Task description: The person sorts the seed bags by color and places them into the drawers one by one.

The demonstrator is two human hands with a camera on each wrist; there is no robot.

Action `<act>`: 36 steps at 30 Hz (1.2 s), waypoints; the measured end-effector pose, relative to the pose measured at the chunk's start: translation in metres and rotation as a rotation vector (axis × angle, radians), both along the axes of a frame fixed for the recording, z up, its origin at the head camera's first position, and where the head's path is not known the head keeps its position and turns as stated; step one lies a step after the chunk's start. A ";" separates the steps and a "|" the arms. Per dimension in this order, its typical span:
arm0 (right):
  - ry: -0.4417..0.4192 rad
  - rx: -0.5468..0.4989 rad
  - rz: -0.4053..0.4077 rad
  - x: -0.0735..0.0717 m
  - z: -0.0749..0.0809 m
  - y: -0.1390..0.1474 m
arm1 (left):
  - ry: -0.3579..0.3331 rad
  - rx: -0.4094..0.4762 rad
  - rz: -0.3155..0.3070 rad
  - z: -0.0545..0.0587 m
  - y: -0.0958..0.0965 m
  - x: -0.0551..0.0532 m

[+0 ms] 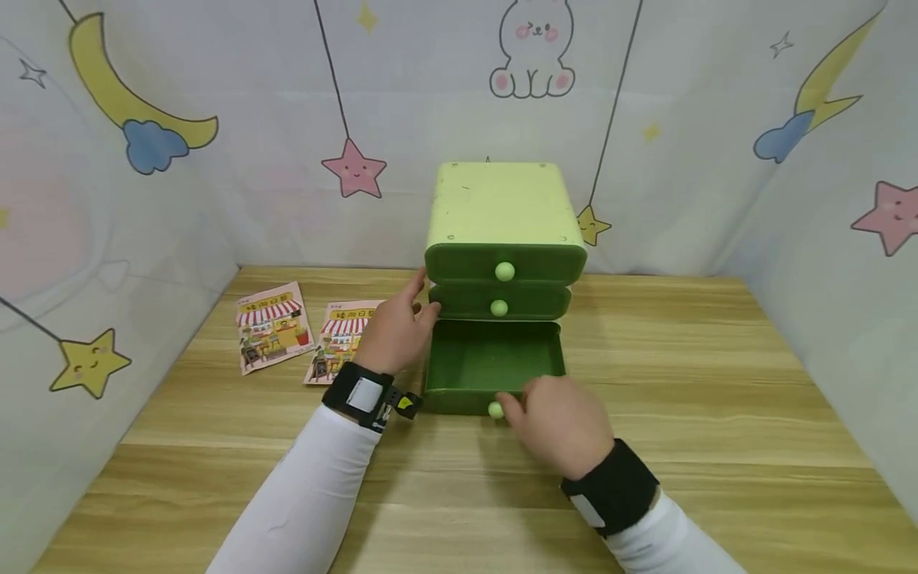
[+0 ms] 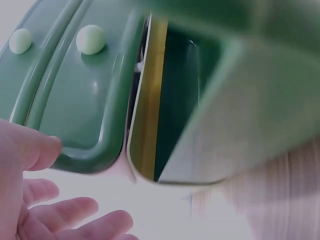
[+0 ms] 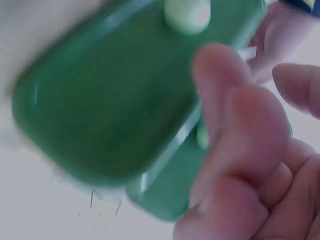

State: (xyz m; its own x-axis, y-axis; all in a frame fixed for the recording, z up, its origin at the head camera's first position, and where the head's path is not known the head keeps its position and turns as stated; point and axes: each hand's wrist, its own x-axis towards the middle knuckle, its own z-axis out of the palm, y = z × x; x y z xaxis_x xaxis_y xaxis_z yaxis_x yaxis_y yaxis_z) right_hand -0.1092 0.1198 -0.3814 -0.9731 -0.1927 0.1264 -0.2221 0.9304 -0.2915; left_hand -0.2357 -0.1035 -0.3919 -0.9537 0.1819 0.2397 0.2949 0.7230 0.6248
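Note:
A small cabinet (image 1: 502, 203) with a pale yellow-green top has dark green drawers with round light knobs. The bottom drawer (image 1: 495, 359) is pulled out, its inside bare; both drawers above are in. My left hand (image 1: 398, 327) rests at the cabinet's left side, thumb at the edge of the middle drawer (image 2: 92, 100) and fingers spread. At the bottom drawer's front, my right hand (image 1: 562, 422) has its thumb close to the knob (image 1: 496, 410). In the right wrist view its fingers (image 3: 217, 65) are loosely bent and overlap the drawer front, with a gap toward the thumb.
Two illustrated packets lie left of the cabinet on the wooden table (image 1: 667, 383): one packet (image 1: 275, 327) farther left, another packet (image 1: 333, 343) partly behind my left hand. A patterned cloth (image 1: 287, 215) with stars and moons encloses the table's back and sides.

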 end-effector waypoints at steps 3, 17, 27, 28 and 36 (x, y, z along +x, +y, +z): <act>0.022 -0.082 -0.039 -0.005 0.007 0.020 | 0.045 -0.045 0.041 -0.001 -0.006 0.001; 0.190 -0.144 -0.228 -0.028 0.001 0.091 | 0.036 -0.192 0.181 -0.006 -0.046 0.009; 0.140 -0.059 -0.244 -0.039 -0.011 0.104 | -0.058 -0.281 0.239 -0.019 -0.071 0.011; 0.132 -0.048 -0.241 -0.040 -0.013 0.105 | -0.060 -0.293 0.241 -0.020 -0.072 0.012; 0.085 0.006 -0.223 -0.044 -0.026 0.112 | -0.123 -0.409 0.244 -0.024 -0.078 0.021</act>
State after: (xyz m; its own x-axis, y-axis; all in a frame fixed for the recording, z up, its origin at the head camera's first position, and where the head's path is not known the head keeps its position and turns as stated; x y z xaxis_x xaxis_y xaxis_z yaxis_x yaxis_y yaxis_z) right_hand -0.1528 0.2314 -0.4070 -0.9776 0.0254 0.2089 -0.0339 0.9608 -0.2753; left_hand -0.2151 -0.1819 -0.4158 -0.9969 0.0049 0.0786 0.0280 0.9551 0.2950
